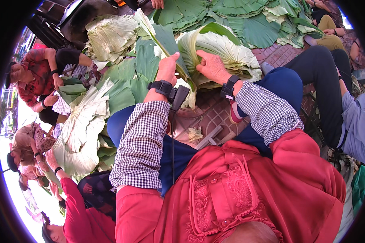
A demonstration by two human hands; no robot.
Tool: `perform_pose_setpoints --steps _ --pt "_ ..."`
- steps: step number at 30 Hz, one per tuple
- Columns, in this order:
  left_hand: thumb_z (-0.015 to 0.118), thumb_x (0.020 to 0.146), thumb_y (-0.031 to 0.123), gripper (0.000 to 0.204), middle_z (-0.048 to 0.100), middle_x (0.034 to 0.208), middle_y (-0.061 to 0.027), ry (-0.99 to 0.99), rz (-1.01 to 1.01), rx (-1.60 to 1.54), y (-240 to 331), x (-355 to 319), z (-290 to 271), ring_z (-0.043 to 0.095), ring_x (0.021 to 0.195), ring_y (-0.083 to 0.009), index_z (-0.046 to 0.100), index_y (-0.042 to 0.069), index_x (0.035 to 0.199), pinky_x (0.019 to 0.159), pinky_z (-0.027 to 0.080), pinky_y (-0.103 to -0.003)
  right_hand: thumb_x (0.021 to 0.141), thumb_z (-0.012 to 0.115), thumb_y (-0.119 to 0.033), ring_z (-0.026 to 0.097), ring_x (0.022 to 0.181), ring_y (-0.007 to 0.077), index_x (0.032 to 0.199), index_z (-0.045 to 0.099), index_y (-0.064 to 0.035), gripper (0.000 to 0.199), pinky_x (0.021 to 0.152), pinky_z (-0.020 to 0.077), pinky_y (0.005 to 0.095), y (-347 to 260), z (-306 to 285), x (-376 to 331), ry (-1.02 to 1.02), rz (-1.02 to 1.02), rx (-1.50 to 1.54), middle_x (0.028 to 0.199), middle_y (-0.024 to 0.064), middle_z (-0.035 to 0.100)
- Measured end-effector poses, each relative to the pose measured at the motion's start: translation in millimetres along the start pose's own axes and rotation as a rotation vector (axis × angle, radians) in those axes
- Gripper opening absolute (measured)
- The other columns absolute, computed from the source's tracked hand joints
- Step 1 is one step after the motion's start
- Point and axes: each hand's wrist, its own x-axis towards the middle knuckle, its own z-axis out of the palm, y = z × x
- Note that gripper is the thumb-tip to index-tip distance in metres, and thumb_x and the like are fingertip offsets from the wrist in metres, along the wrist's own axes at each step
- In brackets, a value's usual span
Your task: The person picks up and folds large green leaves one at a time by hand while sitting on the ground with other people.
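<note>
Two large lotus leaves stand up in front of me, folded toward each other. My left hand (167, 72) grips the edge of the dark green leaf (165, 37), its thumb pointing up. Just to the right, my right hand (213, 67) is closed on the edge of a pale-backed lotus leaf (227, 50), with the index finger bent over its rim. The fingertips of both hands are partly hidden by the leaves. Black bands circle both wrists, and a dark device with a cable hangs at the left one.
Stacks of green lotus leaves (253, 28) spread over the brick paving at the far side. A pale leaf pile (111, 38) lies at the far left, and another dried leaf stack (81, 125) is nearer. People sit close on both sides. Leaf scraps (195, 133) lie between my feet.
</note>
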Motion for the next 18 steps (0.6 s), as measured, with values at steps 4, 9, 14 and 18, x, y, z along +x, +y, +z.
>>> perform_pose_setpoints --steps 4,9,14,18 --pt "0.066 0.082 0.036 0.039 0.06 0.087 -0.0091 -0.141 -0.013 0.082 -1 -2 5 0.06 0.079 -0.0275 0.055 0.004 0.102 0.07 0.052 -0.043 0.068 0.058 -0.01 0.058 0.079 0.0371 0.103 0.057 -0.0106 0.035 0.068 0.0456 0.0462 -27 -8 -14 -0.066 -0.449 -0.227 0.081 0.015 0.06" --pt "0.067 0.076 0.026 0.039 0.057 0.077 -0.0117 0.025 0.031 0.123 -14 2 4 0.057 0.064 -0.0231 0.054 -0.004 0.097 0.053 0.05 -0.04 0.068 0.059 -0.01 0.059 0.075 0.0347 0.097 0.056 -0.0087 0.029 0.065 0.0452 0.0445 -33 -11 -20 -0.33 -0.51 -0.186 0.073 0.014 0.058" --pt "0.06 0.08 0.015 0.028 0.052 0.076 -0.0112 0.097 0.008 0.032 -23 25 -12 0.049 0.058 -0.0228 0.053 -0.006 0.095 0.052 0.042 -0.037 0.071 0.065 -0.019 0.064 0.078 0.026 0.101 0.062 -0.0044 0.033 0.069 0.049 0.0368 -15 -29 4 -0.388 -0.148 0.094 0.077 0.0099 0.066" --pt "0.057 0.081 0.014 0.026 0.053 0.08 -0.0125 0.129 -0.016 0.046 -12 12 1 0.056 0.064 -0.0276 0.051 -0.007 0.097 0.057 0.05 -0.043 0.071 0.06 -0.024 0.062 0.092 0.0328 0.101 0.066 -0.0112 0.032 0.08 0.0487 0.0392 49 -63 34 -0.015 0.219 -0.337 0.096 0.0169 0.065"
